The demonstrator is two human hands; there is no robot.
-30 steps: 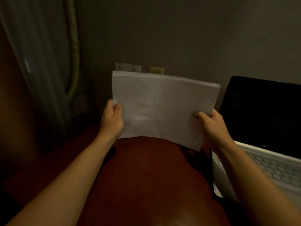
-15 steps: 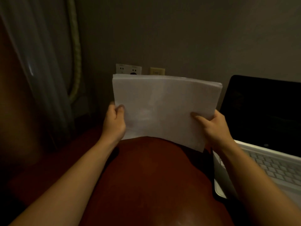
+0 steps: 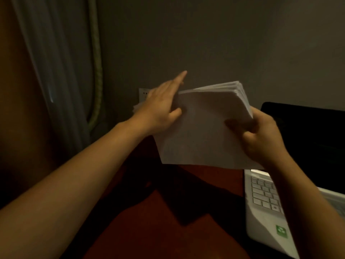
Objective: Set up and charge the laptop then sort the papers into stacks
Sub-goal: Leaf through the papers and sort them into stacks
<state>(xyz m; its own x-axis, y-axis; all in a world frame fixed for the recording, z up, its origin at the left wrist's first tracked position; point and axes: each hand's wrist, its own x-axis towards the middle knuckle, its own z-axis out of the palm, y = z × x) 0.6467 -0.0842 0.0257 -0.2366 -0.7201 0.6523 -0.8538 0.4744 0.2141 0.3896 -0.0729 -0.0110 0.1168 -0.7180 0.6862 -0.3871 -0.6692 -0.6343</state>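
Note:
A thick stack of white papers [image 3: 201,131] is held upright above the dark red table [image 3: 168,230]. My right hand [image 3: 261,135] grips its lower right edge, thumb on the front sheet. My left hand [image 3: 160,107] reaches in at the stack's left side, thumb pressed on the front sheets and fingers stretched out behind them, the index finger pointing up past the top edge. A few sheet edges show to the left of that hand. The top right corner of the stack is fanned apart. An open white laptop [image 3: 265,212] with a dark screen stands at the right.
A white wall socket [image 3: 142,94] sits on the grey wall behind my left hand, partly hidden. A pale curtain [image 3: 56,71] and a green braided cord [image 3: 97,62] hang at the left. The laptop's left edge lies just under the papers.
The stack has turned and swung right, toward the laptop, its top corner fanning open. My left hand left the outer left edge and slid in between sheets, fingers now stretched out.

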